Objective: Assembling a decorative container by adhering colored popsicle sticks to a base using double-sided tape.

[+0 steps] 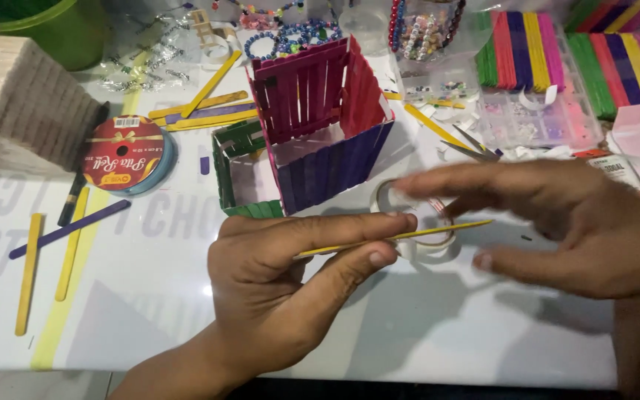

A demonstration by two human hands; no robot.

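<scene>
Head view: we see the left hand (290,274) pinching a yellow craft stick (409,234), long axis left-to-right, tip toward the right hand (557,222), which hovers fingers spread, empty, above a tape roll (416,222) before the stick box (320,126).

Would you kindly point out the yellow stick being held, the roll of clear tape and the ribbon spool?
yellow stick (438,228), head view, free right end.
roll of clear tape (438,247), head view, lower rim.
ribbon spool (121,154), head view, red label.
</scene>
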